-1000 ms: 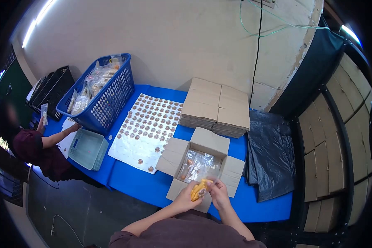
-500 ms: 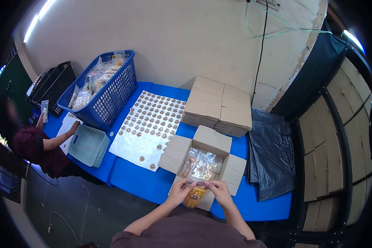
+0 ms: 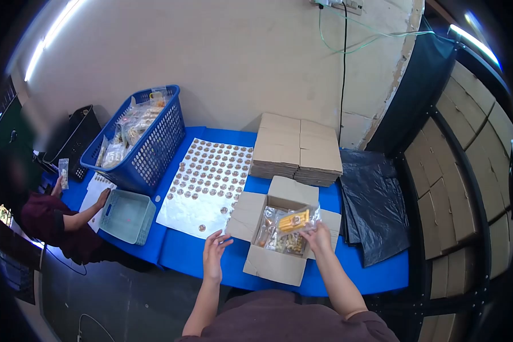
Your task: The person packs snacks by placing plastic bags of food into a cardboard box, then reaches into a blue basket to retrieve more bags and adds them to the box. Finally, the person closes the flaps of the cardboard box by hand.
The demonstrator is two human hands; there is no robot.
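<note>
My right hand (image 3: 318, 235) grips a clear plastic pouch of yellow stick snacks (image 3: 294, 220) by one end and holds it over the open cardboard box (image 3: 272, 267). A round sticker shows on the pouch. Inside the box lie other clear pouches (image 3: 275, 241) with pale and brownish contents, partly covered by the yellow one. My left hand (image 3: 215, 249) is raised left of the box, fingers apart and holding nothing. Near it lies a white sheet of round brown stickers (image 3: 179, 212), with bare backing along its lower part.
A blue basket (image 3: 157, 165) full of pouches stands beside an empty grey-green tray (image 3: 128, 214). Behind the box is a stack of flattened cartons (image 3: 279, 142); black plastic bags (image 3: 373, 199) lie right. A co-worker (image 3: 51, 222) at left holds a small pouch.
Both hands were together on the yellow pouch in front of the box. My left hand has let go and moved left; my right has carried the pouch forward over the box.
</note>
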